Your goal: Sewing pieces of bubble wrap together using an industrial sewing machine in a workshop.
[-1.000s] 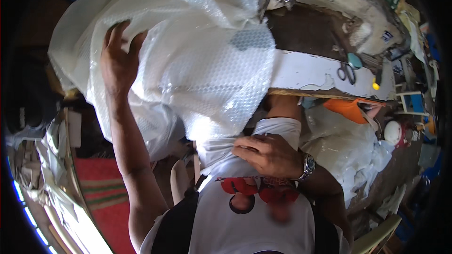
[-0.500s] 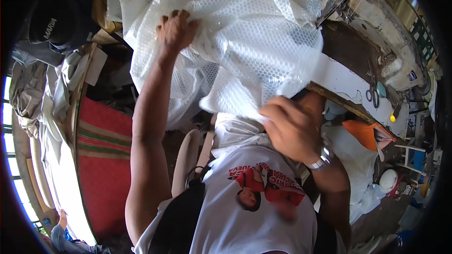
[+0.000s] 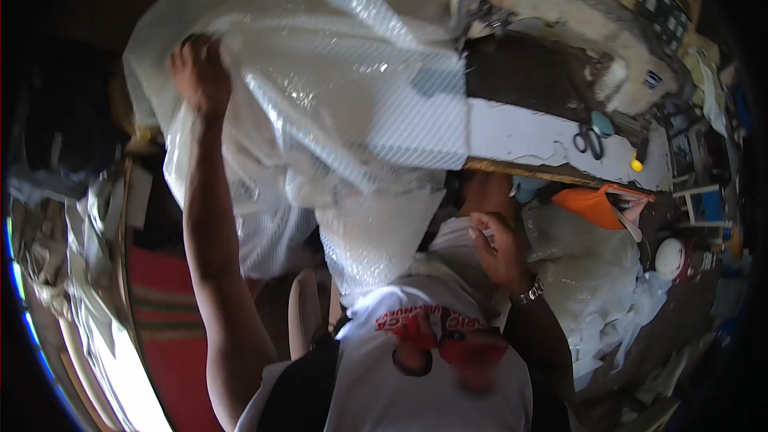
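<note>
A large sheet of clear bubble wrap [image 3: 344, 104] spreads over the work table, and its near end hangs down onto my lap. Far to the left, my left hand [image 3: 200, 76] has its fingers curled on the wrap, which creases beside it. My right hand [image 3: 498, 248] is above my right thigh, away from the sheet, with loosely bent fingers apart and nothing in them. The right edge of the wrap lies beside an old, worn sewing machine [image 3: 576, 8], across the white table top [image 3: 512, 132].
Dark-handled scissors [image 3: 588, 142] and a yellow-ended tool [image 3: 638, 163] lie right of the wrap. Below the table edge are an orange pouch [image 3: 596, 206] and a heap of clear plastic [image 3: 580, 264]. Pale cloth [image 3: 88, 248] hangs at the left by a red striped panel [image 3: 164, 280].
My left hand has moved left, and the bubble wrap has shifted left and flattened. My right hand has let go of the wrap's near edge and drawn back. More white table top shows.
</note>
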Available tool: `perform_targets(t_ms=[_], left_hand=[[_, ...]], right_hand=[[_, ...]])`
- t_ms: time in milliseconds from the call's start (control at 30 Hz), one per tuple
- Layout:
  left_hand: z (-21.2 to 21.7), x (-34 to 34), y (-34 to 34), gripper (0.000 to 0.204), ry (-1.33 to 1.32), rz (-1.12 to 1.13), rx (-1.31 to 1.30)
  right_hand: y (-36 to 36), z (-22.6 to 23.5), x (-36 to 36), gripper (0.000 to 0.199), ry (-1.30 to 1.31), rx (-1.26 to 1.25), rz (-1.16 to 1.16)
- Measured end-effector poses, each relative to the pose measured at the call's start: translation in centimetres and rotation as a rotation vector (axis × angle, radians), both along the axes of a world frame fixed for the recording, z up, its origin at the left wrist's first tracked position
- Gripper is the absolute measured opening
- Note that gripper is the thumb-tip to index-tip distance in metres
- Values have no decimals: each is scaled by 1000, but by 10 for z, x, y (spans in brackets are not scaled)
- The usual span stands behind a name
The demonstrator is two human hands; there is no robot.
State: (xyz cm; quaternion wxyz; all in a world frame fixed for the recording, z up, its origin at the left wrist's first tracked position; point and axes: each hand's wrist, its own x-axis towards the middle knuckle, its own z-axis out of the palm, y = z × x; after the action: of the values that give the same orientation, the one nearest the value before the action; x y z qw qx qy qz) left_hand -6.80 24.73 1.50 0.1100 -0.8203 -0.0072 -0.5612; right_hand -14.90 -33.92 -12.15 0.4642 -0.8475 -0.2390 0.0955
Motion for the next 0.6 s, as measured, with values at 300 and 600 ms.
perform_targets(t_ms=[300,600], left_hand=[[19,-23,-21,31,954,235,-190],[62,138,-126,59,782,-837,-46]], right_hand=[[45,-34,45,75,117,222,78],[47,-48,35,74,-84,118,94]])
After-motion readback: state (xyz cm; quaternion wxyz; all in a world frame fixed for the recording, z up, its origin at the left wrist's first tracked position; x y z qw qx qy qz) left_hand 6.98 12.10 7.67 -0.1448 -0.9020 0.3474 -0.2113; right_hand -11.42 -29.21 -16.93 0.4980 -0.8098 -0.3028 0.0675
